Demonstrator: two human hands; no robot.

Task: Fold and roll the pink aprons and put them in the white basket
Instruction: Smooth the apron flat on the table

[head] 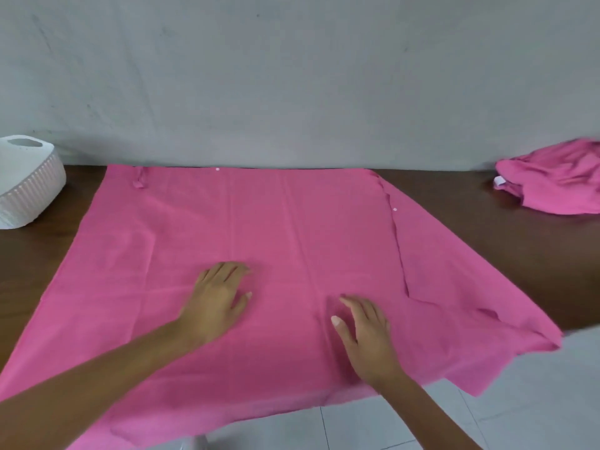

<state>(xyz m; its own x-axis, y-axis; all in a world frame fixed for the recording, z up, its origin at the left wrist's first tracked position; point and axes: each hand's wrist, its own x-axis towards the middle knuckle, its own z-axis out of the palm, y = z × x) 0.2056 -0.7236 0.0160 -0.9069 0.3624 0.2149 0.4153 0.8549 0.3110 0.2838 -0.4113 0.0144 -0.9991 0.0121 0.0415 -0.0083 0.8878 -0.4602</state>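
Note:
A pink apron (266, 222) lies spread flat over the dark wooden table (506, 254), its near edge hanging over the table's front. A flap is folded over along its right side. My left hand (216, 298) rests palm down on the cloth near the middle, fingers apart. Just to its right, my right hand (365, 336) also lies flat on the cloth with spread fingers. Neither hand grips anything. The white ribbed basket (27, 190) stands at the table's far left edge, partly cut off.
A crumpled heap of pink aprons (555, 180) sits at the back right of the table. A grey wall runs behind the table. Pale floor tiles (487, 414) show below the front edge.

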